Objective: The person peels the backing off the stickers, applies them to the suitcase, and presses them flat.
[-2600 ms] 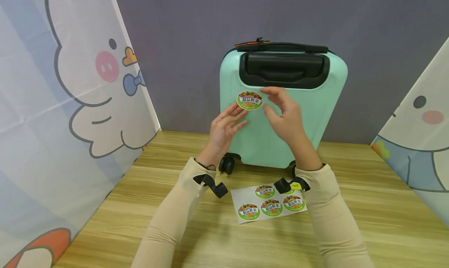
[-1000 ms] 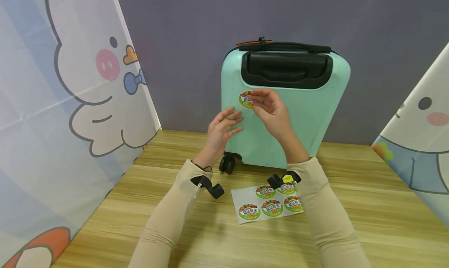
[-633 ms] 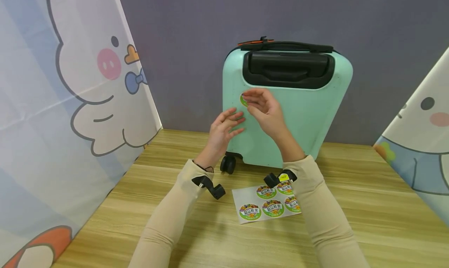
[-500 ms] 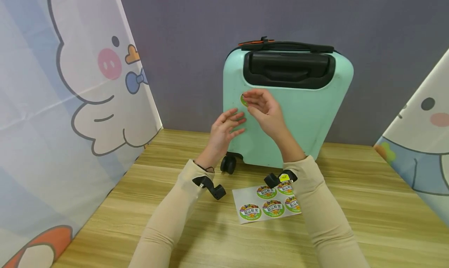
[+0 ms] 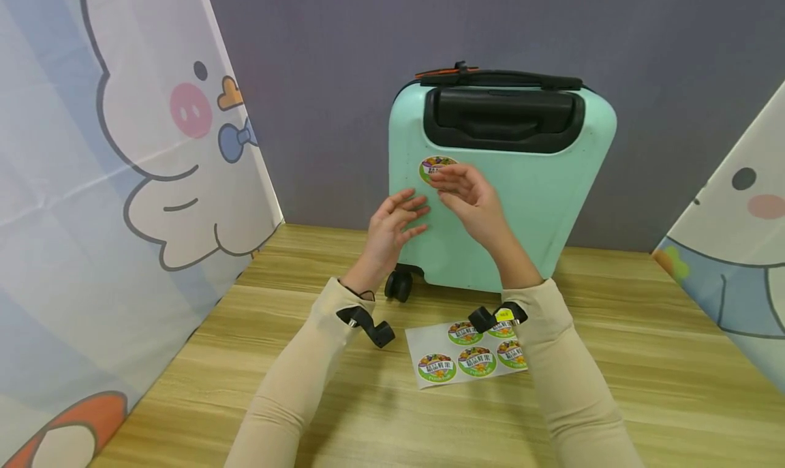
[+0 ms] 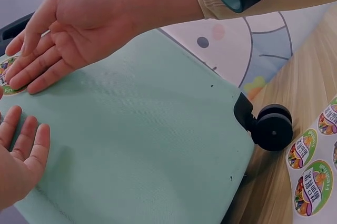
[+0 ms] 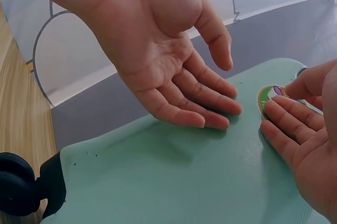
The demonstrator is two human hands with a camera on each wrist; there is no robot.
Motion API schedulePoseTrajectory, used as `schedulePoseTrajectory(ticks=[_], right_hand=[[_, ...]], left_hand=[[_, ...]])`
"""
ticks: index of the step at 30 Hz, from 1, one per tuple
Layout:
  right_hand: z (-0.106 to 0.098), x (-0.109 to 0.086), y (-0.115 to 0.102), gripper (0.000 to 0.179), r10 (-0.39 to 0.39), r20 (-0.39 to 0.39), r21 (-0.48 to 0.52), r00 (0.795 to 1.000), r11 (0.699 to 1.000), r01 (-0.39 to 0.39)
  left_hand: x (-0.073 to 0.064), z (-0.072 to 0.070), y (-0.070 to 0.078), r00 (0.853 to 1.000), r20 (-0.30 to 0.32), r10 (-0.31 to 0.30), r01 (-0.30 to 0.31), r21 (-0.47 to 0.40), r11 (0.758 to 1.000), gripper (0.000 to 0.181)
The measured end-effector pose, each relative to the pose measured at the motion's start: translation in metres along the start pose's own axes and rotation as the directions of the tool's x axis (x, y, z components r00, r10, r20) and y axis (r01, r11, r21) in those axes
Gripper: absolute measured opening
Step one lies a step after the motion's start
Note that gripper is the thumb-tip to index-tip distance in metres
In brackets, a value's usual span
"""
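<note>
Right of centre, the suitcase (image 5: pixel 527 206) is matt, finely textured hard plastic; its handle recess (image 5: pixel 503 117) is smooth, glossier black plastic. The fruit sticker (image 5: pixel 434 165) on it is smooth and printed, like the 5 stickers (image 5: pixel 476 362) on the paper sheet (image 5: pixel 422 342) at lower centre. The tabletop (image 5: pixel 202 386) is satin wood grain. At far left, the creased panel (image 5: pixel 49 202) is probably cloth, its weave indistinct.
</note>
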State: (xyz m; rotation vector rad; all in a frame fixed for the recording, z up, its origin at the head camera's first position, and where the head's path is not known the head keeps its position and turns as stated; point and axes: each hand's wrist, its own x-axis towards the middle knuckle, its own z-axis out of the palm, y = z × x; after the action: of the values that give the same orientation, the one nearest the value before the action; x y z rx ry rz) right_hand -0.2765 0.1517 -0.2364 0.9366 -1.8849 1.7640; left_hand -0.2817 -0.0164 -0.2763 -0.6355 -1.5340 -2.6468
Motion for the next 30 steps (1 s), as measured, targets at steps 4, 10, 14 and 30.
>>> schedulePoseTrajectory(ticks=[4,10,14,30], right_hand=[[-0.005,-0.003,0.0,0.031,0.002,-0.003,0.019,1.0,1.0,-0.002],[-0.012,-0.007,-0.003,0.03,-0.009,-0.043,0.048,0.999,0.999,0.011],[-0.017,-0.008,-0.004,0.029,-0.018,-0.074,0.078,0.997,0.997,0.024],[-0.023,-0.006,-0.007,0.029,-0.104,-0.115,0.092,0.988,0.989,0.115]], left_hand=[[0.001,0.001,0.0,1.0,0.002,-0.005,0.005,0.006,1.0,0.047],[0.002,0.001,-0.002,1.0,0.003,-0.007,0.007,0.011,1.0,0.046],[0.002,0.001,-0.003,1.0,0.005,-0.007,0.007,0.017,1.0,0.046],[-0.003,-0.001,-0.007,0.999,0.026,-0.036,0.035,0.051,0.998,0.047]])
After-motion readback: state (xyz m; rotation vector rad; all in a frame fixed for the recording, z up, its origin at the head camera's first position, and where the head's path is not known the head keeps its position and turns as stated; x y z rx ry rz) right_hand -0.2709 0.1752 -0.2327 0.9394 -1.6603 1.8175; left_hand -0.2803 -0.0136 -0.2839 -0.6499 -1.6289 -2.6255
